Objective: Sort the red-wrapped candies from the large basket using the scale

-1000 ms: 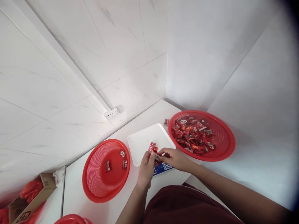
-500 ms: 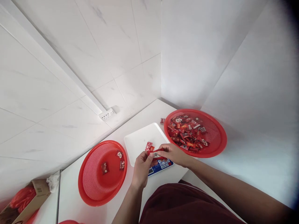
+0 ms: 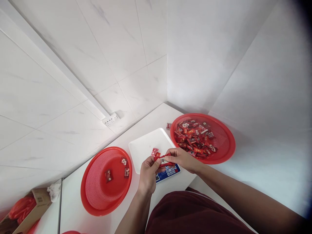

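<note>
Between my two hands, a red wrapped candy (image 3: 163, 160) with a pale printed label is held over the near edge of a digital scale. My left hand (image 3: 149, 171) pinches its left end, thumb on top. My right hand (image 3: 179, 159) grips the other end between thumb and fingers. Under and behind the hands lies the scale's white tray (image 3: 142, 146), with a few red packets (image 3: 155, 152) on it. Part of the scale's blue keypad (image 3: 171, 172) shows below my right hand; its display is partly covered.
On the right stands a red mesh basket (image 3: 230, 143) full of red-wrapped candies, a single packet (image 3: 169, 125) beside it. Another red basket (image 3: 88, 198) at left holds three packets. A cardboard box (image 3: 42, 201) with red plastic sits lower left. Walls meet behind the table; a socket (image 3: 110, 120) is on one.
My hands stay nearly in place, and the candy between them is turned slightly so more of its label shows. The whole view has shifted a little.
</note>
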A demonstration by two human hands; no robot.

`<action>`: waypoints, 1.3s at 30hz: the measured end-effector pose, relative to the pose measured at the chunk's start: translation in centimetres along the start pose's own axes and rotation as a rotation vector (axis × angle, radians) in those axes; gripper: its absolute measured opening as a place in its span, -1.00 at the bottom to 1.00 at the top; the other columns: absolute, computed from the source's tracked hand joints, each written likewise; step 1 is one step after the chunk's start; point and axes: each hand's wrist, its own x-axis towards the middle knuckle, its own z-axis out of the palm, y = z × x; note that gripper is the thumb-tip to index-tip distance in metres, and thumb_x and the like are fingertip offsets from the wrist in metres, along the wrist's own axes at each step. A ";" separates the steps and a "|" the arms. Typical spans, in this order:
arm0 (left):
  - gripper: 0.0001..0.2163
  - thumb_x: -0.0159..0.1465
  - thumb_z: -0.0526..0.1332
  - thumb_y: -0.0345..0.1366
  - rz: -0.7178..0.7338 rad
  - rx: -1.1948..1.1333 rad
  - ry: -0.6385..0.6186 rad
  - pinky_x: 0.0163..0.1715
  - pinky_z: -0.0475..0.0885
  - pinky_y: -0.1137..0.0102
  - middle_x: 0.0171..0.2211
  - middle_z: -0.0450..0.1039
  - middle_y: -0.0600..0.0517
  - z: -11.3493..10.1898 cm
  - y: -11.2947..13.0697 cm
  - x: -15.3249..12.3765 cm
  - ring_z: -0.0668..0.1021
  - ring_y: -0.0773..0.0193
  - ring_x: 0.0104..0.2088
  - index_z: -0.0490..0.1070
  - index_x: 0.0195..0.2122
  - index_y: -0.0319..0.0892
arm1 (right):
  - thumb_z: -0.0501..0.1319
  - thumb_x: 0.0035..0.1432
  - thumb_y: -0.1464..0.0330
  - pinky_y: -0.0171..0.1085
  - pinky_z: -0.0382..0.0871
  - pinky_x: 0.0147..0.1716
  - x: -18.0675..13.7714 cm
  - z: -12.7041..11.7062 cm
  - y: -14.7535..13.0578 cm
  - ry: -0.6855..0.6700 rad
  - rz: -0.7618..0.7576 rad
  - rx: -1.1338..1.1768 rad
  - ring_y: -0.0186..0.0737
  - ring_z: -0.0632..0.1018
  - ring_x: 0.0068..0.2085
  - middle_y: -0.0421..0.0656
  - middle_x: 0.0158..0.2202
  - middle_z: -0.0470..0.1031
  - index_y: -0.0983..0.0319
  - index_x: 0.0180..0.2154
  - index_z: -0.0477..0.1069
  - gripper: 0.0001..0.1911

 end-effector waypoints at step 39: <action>-0.66 0.16 0.14 -0.30 0.113 0.409 0.066 -0.22 0.40 0.32 -0.12 0.43 -0.09 -3.2 -5.3 7.2 0.52 0.28 -0.21 0.19 -0.02 -0.14 | 0.16 0.09 0.16 -0.33 0.41 -0.39 2.0 -1.3 7.2 0.155 0.155 -0.068 -0.32 0.52 -0.33 -0.09 -0.23 0.47 0.25 0.01 0.25 -0.52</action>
